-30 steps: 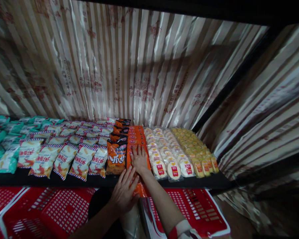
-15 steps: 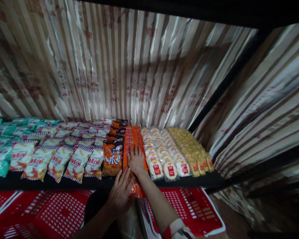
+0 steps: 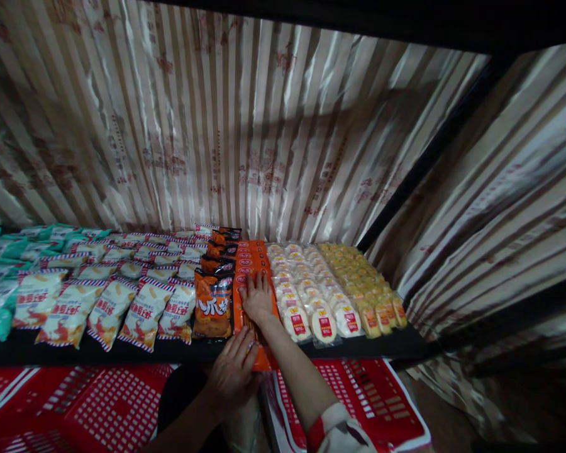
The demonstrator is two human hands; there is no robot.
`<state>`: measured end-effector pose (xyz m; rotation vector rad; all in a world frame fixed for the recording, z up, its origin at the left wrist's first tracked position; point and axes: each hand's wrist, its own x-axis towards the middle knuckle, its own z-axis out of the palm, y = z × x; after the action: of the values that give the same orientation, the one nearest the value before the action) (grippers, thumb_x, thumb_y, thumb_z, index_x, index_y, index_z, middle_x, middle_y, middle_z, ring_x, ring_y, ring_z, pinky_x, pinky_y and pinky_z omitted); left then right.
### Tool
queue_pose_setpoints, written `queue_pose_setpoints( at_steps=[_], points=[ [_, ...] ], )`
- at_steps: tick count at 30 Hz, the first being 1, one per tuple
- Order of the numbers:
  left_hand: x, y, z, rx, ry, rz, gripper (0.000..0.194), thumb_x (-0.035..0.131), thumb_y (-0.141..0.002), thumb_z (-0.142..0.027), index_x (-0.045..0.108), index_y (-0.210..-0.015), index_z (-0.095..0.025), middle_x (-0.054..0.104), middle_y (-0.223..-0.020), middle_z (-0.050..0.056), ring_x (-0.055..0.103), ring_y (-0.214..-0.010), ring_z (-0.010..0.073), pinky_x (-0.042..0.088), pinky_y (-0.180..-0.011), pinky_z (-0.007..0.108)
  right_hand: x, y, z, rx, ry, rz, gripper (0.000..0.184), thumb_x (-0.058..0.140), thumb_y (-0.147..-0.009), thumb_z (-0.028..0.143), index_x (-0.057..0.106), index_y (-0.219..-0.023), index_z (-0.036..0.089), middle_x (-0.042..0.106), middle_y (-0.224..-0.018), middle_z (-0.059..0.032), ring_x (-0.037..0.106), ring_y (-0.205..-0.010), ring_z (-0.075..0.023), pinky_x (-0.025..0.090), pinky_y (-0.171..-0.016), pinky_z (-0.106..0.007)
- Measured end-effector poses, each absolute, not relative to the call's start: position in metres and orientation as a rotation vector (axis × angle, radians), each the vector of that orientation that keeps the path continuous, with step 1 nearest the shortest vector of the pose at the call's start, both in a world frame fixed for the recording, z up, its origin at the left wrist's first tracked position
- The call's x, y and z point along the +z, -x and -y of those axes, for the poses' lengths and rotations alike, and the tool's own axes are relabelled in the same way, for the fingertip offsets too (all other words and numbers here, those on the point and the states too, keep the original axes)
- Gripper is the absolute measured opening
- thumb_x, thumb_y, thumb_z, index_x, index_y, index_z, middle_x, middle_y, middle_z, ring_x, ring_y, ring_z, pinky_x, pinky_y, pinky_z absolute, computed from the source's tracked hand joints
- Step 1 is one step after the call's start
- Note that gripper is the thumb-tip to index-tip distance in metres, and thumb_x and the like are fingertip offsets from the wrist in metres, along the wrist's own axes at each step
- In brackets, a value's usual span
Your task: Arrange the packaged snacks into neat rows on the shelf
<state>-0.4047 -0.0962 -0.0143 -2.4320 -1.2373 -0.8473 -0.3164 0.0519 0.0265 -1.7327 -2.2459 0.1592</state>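
A long orange strip of snack packaging (image 3: 251,253) with a repeated round logo runs from front to back on the black shelf. My right hand (image 3: 257,298) lies flat on top of it, fingers spread. At its near end, by the shelf's front edge, my left hand (image 3: 233,368) has its fingers bent over the strip; the thumb is hidden. Just left stands an orange and black snack bag (image 3: 213,303), with more like it behind. Right of the strip are rows of round white crackers (image 3: 296,323) in clear wrappers.
White shrimp-picture snack bags (image 3: 148,311) and teal bags (image 3: 0,314) fill the shelf's left. Yellow packaged snacks (image 3: 349,270) stand at the right end. Red baskets (image 3: 113,402) sit below the shelf (image 3: 99,355). Behind hangs a striped curtain (image 3: 264,126); a dark post (image 3: 405,182) slants at right.
My left hand has slid slightly toward me and its fingers have drawn closer together on the strip's near end. My right hand stays flat on the strip.
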Motion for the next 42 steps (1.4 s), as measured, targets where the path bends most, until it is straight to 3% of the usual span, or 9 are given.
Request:
queue_pose_setpoints(
  at_steps=[16,22,31,42],
  points=[
    [-0.010,0.405,0.100,-0.820,2.498,1.225,0.047,0.042,-0.092,-0.041,0.052,-0.125,-0.010,0.056,-0.127,0.017,0.048,-0.123,0.0280,0.046,-0.095,0.040,0.028,0.298,-0.009,0.072,1.607,2.282,0.053,0.036,-0.093,0.041,0.042,-0.139,0.014,0.030,-0.149,-0.0135,0.015,-0.141,-0.0280,0.023,-0.110,-0.042],
    [-0.005,0.404,0.103,-0.814,2.570,1.259,0.045,0.041,-0.093,-0.038,0.051,-0.127,-0.011,0.055,-0.128,0.017,0.048,-0.123,0.0275,0.047,-0.096,0.042,0.024,0.287,-0.001,0.096,1.606,2.317,0.050,0.036,-0.093,0.037,0.046,-0.136,0.014,0.037,-0.146,-0.0126,0.024,-0.138,-0.0266,0.026,-0.110,-0.040],
    [-0.007,0.404,0.104,-0.857,2.608,1.242,0.044,0.040,-0.093,-0.039,0.050,-0.127,-0.012,0.055,-0.128,0.017,0.048,-0.122,0.0272,0.048,-0.095,0.042,0.022,0.290,0.000,0.113,1.617,2.313,0.051,0.038,-0.092,0.032,0.043,-0.137,0.007,0.031,-0.148,-0.0153,0.022,-0.139,-0.0274,0.024,-0.111,-0.039],
    [-0.004,0.402,0.106,-0.883,2.448,1.263,0.047,0.045,-0.090,-0.040,0.052,-0.125,-0.010,0.054,-0.129,0.017,0.044,-0.126,0.0295,0.045,-0.099,0.046,0.032,0.309,-0.021,0.117,1.621,2.384,0.052,0.035,-0.094,0.037,0.042,-0.138,0.009,0.031,-0.148,-0.0170,0.021,-0.139,-0.0289,0.020,-0.110,-0.044]
  ],
)
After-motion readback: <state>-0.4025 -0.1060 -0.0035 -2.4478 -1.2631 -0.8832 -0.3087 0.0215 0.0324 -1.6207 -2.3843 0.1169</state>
